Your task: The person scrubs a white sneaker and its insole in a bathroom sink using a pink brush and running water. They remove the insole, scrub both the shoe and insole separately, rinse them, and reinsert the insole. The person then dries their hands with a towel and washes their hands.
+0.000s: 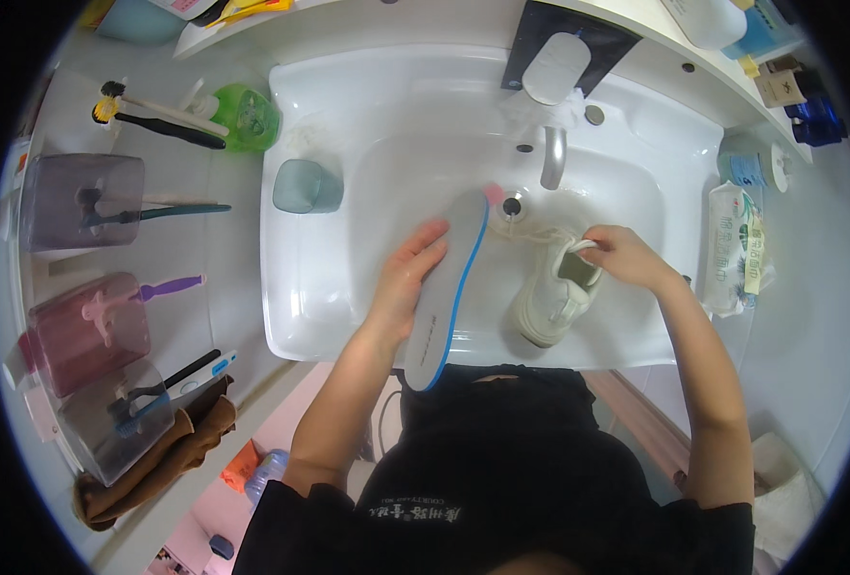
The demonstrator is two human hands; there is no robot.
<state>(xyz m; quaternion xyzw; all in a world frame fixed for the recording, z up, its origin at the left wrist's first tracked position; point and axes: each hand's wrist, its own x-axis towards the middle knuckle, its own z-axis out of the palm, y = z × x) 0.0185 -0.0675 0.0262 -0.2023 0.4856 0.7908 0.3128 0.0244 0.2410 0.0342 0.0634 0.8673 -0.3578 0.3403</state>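
Observation:
My left hand [407, 280] holds a grey shoe insole [448, 287] with a blue edge, slanting over the left middle of the white washbasin [367, 180] and past its front rim. A small pink thing shows at the insole's far tip; I cannot tell what it is. My right hand [615, 253] grips the rim of a white lace-up sneaker [554, 295], pinching it between thumb and fingers. The sneaker stands in the basin's right half, its loose laces [532, 233] trailing towards the drain [512, 207].
A metal faucet [554, 158] juts over the basin behind the drain. A translucent cup [299, 187] stands at the basin's left, near a green pump bottle [248, 118]. Toothbrush cups [83, 205] line the left wall. A pack of wipes [730, 248] lies at the right.

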